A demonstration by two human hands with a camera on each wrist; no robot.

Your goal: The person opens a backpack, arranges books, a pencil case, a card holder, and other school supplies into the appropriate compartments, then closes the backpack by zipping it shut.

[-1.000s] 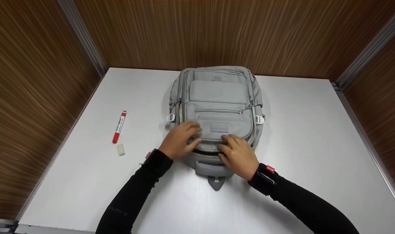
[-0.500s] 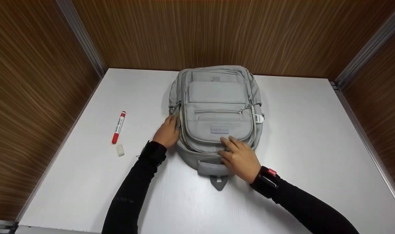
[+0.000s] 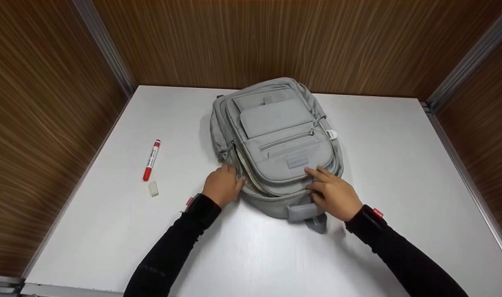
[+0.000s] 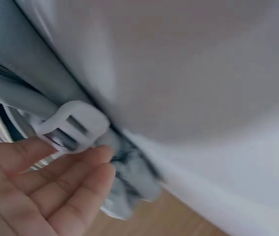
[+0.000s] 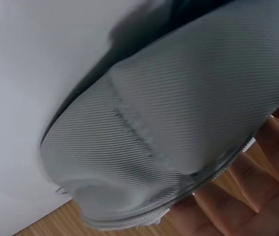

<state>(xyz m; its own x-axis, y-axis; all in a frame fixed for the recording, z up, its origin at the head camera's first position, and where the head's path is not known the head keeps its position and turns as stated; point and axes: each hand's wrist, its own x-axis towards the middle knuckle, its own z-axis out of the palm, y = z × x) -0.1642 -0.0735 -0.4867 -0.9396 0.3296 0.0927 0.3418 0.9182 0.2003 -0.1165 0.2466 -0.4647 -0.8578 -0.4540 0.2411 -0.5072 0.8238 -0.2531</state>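
Note:
A grey backpack point(image 3: 275, 119) lies on the white table, its handle end toward the person and its body turned at an angle. Its curved zip opening gapes along the left side and near end. My left hand point(image 3: 222, 185) holds the left side, thumb at the opening; in the left wrist view its fingertips touch the side by a white buckle point(image 4: 75, 125). My right hand point(image 3: 335, 194) grips the near right rim beside the handle point(image 3: 302, 212), fingers over the front. In the right wrist view, the rim's fabric point(image 5: 178, 108) hides part of those fingers.
A red-and-white marker point(image 3: 152, 160) and a small whitish eraser-like block point(image 3: 153, 189) lie left of the backpack. Wood-grain panels point(image 3: 185, 45) stand at the back and both sides. The table's point(image 3: 399, 173) white surface extends right of the bag.
The backpack has turned, its handle end swinging right. My left hand went from the front to the left side, then slightly right and nearer. My right hand shifted right with the rim.

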